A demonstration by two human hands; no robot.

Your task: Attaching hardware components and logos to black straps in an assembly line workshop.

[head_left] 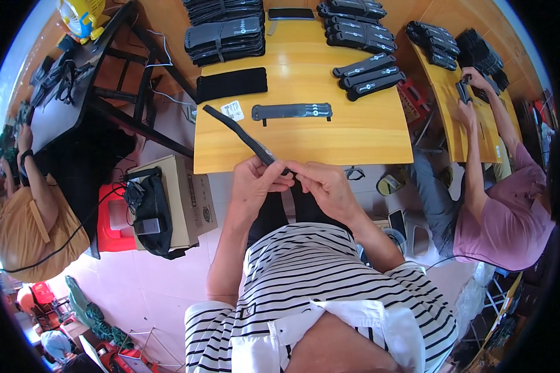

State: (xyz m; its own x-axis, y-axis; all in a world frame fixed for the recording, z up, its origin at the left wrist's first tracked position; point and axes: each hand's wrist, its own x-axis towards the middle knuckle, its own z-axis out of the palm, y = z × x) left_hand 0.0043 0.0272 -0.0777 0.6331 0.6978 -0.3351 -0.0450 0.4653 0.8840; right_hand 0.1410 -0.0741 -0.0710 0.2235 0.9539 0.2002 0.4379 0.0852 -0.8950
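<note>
Just over the table's near edge, my left hand [250, 188] grips a long black fabric strap [235, 128], whose free end slants up and to the left over the wood. My right hand [325, 188] is closed at the strap's near end, fingertips pinching it close to the left thumb. Exactly how that end is folded is hidden by the fingers. Beyond my hands a flat dark strap [292, 112] with white printing lies crosswise, small black tabs poking out below it. To its left are a white label sheet [233, 110] and a black cloth piece [232, 84].
Bundled dark straps [225, 41] are stacked at the table's back left, more bundles [359, 34] at the back right, with several loose straps [370, 76] in front. A phone [291, 13] lies between. Co-workers sit left and right; a cardboard box [190, 199] stands at left.
</note>
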